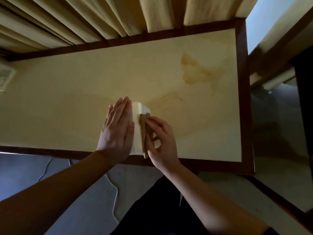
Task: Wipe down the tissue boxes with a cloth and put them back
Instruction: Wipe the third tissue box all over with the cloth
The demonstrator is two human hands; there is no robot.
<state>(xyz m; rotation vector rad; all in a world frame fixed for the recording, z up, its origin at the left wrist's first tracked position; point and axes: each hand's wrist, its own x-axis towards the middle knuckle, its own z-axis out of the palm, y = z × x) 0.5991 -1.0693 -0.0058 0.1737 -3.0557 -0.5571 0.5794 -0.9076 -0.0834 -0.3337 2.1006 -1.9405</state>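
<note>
I see the table (67, 102) first: a pale top framed in dark wood, spreading out from under both hands and running far to their left and right. Past the fingertips hang the curtains (101, 19) in long folds along the table's far edge. Ahead and to the right of the right hand there are brownish stains (194, 72) on the tabletop. Nearer me than the wrists, a thin white cable (115, 197) trails across the floor, and something pale and boxy (5, 77) sits at the far left edge (too blurred for me to name).

The tissue box (138, 122) stands between the two hands near the table's front edge. My left hand (116, 131) lies flat against its left side, fingers straight and together, hiding that face. My right hand (160, 139) pinches a folded tan cloth (144, 133) with curled fingers and presses it against the box's right side.
</note>
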